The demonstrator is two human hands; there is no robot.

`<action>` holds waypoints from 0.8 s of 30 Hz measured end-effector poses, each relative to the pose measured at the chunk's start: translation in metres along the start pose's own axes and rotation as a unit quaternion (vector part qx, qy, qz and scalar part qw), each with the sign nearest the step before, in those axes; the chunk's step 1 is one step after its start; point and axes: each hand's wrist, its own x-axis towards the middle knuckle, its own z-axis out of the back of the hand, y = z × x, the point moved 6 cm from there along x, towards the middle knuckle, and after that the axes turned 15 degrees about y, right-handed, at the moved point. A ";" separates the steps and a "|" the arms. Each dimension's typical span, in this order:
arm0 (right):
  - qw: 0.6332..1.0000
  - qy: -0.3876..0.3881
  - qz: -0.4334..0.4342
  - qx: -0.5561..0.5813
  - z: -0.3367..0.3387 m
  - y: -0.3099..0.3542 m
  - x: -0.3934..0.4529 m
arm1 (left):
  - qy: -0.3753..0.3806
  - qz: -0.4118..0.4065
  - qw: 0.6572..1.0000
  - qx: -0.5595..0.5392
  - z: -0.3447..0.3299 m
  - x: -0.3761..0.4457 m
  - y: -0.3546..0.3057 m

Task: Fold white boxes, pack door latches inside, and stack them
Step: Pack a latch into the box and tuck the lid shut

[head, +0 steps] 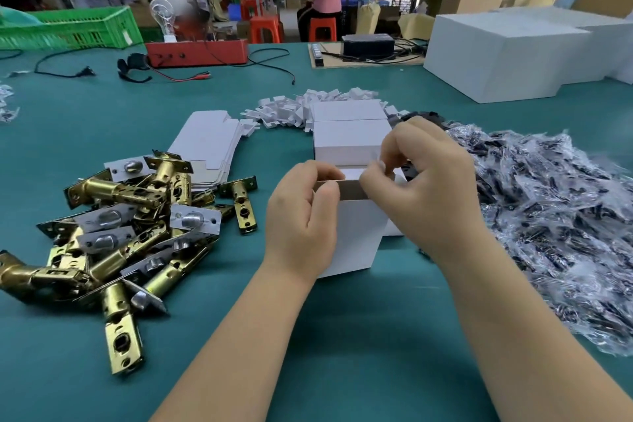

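Observation:
A small white box [356,236] stands upright on the green table between my hands, its top end open. My left hand [301,216] grips its left side near the top edge. My right hand [424,188] pinches a white flap at the box's top right. Just behind stand two closed white boxes [349,137], one behind the other. A pile of brass and silver door latches [130,226] lies to the left. Flat unfolded box blanks [209,144] lie behind the latches.
A heap of small clear bags with dark parts [555,219] covers the right side. Small white cardboard inserts [294,110] lie scattered behind the boxes. Large white cartons [507,55] stand at the far right, a red device [198,51] with cables and a green crate [72,27] at the far left. People sit at benches beyond.

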 end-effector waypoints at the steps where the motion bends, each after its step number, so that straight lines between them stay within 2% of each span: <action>1: 0.999 0.033 0.014 -0.012 -0.002 0.000 0.001 | 0.000 -0.006 1.000 0.003 -0.001 -0.001 -0.002; 4: 0.989 0.130 -0.002 -0.068 -0.014 -0.005 0.002 | -0.008 -0.008 1.000 0.002 -0.001 -0.002 -0.003; 8: 0.983 0.161 -0.017 -0.091 -0.017 -0.013 0.000 | -0.016 0.005 1.000 -0.010 0.001 -0.001 0.002; 11: 0.998 0.060 -0.006 -0.032 -0.007 -0.017 0.001 | -0.017 0.013 1.000 -0.009 0.001 -0.001 0.004; 13: 0.998 -0.010 -0.063 0.007 0.004 -0.037 0.003 | -0.016 0.018 1.000 -0.014 0.002 -0.001 0.006; 14: 0.994 -0.019 -0.111 0.002 0.006 -0.052 0.004 | -0.015 0.019 1.000 -0.020 0.002 0.000 0.006; 16: 0.976 0.028 -0.213 -0.040 0.004 -0.088 0.003 | -0.010 0.021 0.999 -0.032 0.002 0.000 0.007; 18: 0.947 0.118 -0.285 -0.092 -0.006 -0.120 -0.003 | -0.006 0.023 0.999 -0.047 0.003 0.001 0.007; 21: 0.909 0.232 -0.328 -0.108 -0.025 -0.143 -0.010 | -0.004 0.021 0.998 -0.058 0.004 0.001 0.008; 24: 0.895 0.265 -0.343 -0.107 -0.031 -0.155 -0.004 | 0.001 0.015 0.998 -0.060 0.003 0.001 0.007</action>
